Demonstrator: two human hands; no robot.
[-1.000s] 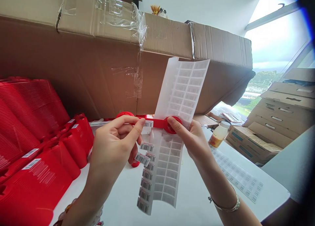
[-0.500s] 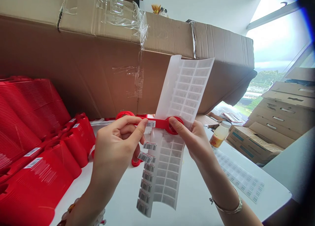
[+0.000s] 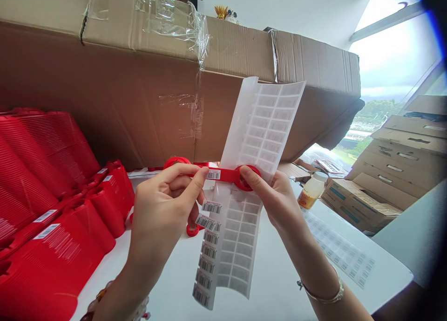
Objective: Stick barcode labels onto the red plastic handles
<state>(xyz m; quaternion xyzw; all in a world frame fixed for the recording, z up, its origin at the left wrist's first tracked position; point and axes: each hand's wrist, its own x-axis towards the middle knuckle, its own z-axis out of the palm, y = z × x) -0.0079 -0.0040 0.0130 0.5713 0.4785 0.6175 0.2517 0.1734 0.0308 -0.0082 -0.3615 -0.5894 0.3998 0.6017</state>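
A flat red plastic strip with ring ends (image 3: 228, 175) lies across between my hands. One small white barcode sticker (image 3: 213, 174) sits on it. My left hand (image 3: 167, 200) is closed, its thumb and forefinger pinching the strip at the sticker's left edge. My right hand (image 3: 270, 190) grips the right ring under its thumb and also holds a sheet of stickers (image 3: 237, 237) behind it. That sheet hangs upright and curved, with a column of barcode labels along its lower left edge and emptied cells beside them. One label sticks out crookedly.
Stacks of red plastic pieces (image 3: 84, 223) with barcode labels stand at the left. A large taped cardboard box (image 3: 139, 102) spans the back. At the right are a jar (image 3: 312, 190), another sticker sheet (image 3: 342, 251) on the white table (image 3: 286, 283), and cardboard boxes (image 3: 363, 195).
Almost nothing differs. My left thumb and the sticker have shifted very slightly upward, and the sheet's lower end has moved a little to the left. Both hands keep their grip.
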